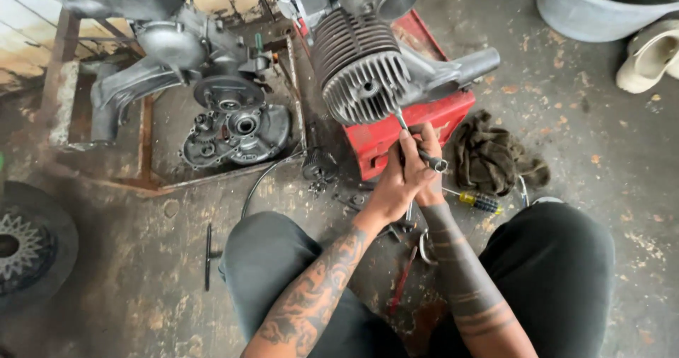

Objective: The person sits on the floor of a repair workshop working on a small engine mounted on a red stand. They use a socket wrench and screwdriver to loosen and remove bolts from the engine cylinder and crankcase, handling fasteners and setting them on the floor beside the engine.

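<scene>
Both hands on the wrench, up against the engine

My left hand (392,185) and right hand (423,161) are clamped together round the wrench (419,146), its tip at the finned engine (361,75) on the red box (403,128). Stiff steel, probably greasy, so I'd grip the handle end.

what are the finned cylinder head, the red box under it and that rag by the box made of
Finned cylinder head: looks like cast metal, likely aluminium, dull grey with thin cooling fins. Red box: seems painted sheet metal, paint chipped at the edges. Rag: soft cloth, dark olive, crumpled and grimy.
</scene>
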